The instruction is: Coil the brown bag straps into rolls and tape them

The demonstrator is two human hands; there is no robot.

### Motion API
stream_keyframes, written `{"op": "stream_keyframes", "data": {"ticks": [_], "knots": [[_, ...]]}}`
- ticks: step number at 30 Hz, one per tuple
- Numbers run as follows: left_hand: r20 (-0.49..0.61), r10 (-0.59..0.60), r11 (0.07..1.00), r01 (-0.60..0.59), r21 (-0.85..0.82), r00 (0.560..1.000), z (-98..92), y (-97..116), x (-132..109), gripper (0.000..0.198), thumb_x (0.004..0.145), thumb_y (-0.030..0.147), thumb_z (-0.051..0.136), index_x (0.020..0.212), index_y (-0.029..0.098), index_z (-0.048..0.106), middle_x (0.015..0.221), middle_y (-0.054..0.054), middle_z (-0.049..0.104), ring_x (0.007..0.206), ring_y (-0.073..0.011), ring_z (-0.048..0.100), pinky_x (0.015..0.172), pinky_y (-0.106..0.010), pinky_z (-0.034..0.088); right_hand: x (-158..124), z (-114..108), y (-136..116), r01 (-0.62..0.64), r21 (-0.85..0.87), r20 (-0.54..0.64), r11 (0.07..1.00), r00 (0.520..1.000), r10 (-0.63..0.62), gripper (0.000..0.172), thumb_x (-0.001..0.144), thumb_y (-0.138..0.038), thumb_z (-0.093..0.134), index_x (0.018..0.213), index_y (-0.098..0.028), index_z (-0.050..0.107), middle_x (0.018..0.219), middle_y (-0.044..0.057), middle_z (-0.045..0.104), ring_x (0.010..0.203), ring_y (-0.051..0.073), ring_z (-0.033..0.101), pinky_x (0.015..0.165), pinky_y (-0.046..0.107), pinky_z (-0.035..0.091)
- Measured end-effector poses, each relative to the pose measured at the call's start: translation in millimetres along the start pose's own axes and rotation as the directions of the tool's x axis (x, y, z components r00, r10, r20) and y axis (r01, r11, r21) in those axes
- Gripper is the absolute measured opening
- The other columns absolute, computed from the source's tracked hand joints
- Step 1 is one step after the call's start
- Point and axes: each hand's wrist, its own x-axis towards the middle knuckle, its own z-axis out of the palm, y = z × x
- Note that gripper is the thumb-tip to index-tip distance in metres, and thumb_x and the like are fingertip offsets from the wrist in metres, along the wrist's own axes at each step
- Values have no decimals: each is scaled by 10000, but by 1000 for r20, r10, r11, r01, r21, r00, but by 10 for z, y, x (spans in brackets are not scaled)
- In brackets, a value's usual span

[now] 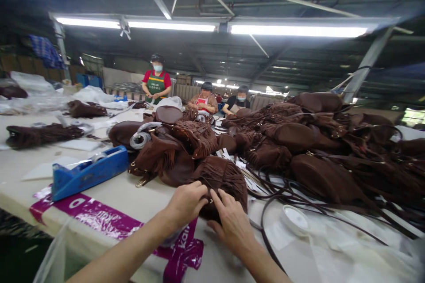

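A dark brown fringed bag [224,174] lies on the table in front of me, its fringe toward the far side. My left hand [186,202] is closed on the near edge of this bag, with fingers curled and thumb pressed in. On the right part of the same edge, my right hand [230,216] grips with the fingers over the top and the thumb lower down. A small metal fitting shows between the two hands. Just behind, another brown bag [156,152] with metal eyelets and a gold clasp touches the fringed one.
A blue tape dispenser [89,171] stands at left on purple printed tape [99,219]. Brown bags [318,177] with long straps are heaped at right. A white tape roll [295,219] lies near my right arm. Co-workers, one in a green apron [156,85], are across the table.
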Motion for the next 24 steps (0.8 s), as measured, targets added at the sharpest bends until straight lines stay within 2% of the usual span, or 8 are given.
{"op": "stream_keyframes", "data": {"ticks": [3,7,9,10,14,17,20,24], "knots": [[-121,-158,959,123,-255,980,154,-2,-142,101,807,136,523,752,186,592,774,-18,624,746,-164,564,694,-253,395,228,100,-20,14,-48,-38,999,999,-16,796,808,-266,651,1499,-281,255,1537,154,311,1326,348,383,983,477,401],[-64,-438,755,329,-567,897,373,-50,-253,96,741,154,533,651,191,533,599,21,577,610,-147,535,598,-238,373,425,261,-97,105,-128,51,986,994,-99,716,860,-147,546,1487,-346,262,1564,142,250,1349,374,357,917,477,453],[-42,-531,687,401,-606,846,440,-79,-215,108,721,193,563,630,195,505,566,31,555,581,-145,520,570,-234,363,464,315,-116,122,-135,85,983,990,-111,688,878,-125,492,1494,-317,253,1561,124,264,1358,369,345,926,473,455],[-37,-556,691,437,-575,830,459,-91,-179,126,716,223,587,626,195,504,567,30,556,578,-146,516,567,-235,357,473,332,-117,121,-137,94,983,990,-108,688,882,-129,485,1499,-304,238,1565,115,255,1364,366,335,934,474,454],[-33,-562,778,515,-361,826,468,-114,-31,178,741,289,604,612,177,556,636,-23,609,655,-172,546,644,-268,367,472,350,-95,100,-160,119,982,990,-81,715,883,-145,479,1511,-301,177,1581,94,200,1377,352,321,949,484,451],[-2,-533,784,493,-378,846,442,-126,12,275,794,274,532,537,177,543,614,-43,610,673,-182,559,696,-288,381,470,367,-74,115,-185,121,976,988,-93,722,878,-117,455,1515,-292,163,1557,113,275,1366,355,344,932,495,459],[66,-525,744,495,-449,848,420,-152,8,279,772,250,521,502,180,521,524,-6,558,577,-155,542,617,-257,391,500,406,-38,133,-200,99,971,988,-115,670,890,-90,380,1513,-256,199,1523,128,352,1354,346,364,900,510,472],[167,-566,615,548,-567,807,432,-136,-38,200,750,233,492,558,181,512,471,31,516,416,-133,531,430,-217,349,615,480,22,77,-190,70,979,995,-64,590,896,-46,286,1479,-138,299,1486,179,400,1320,308,411,870,493,496]]}}
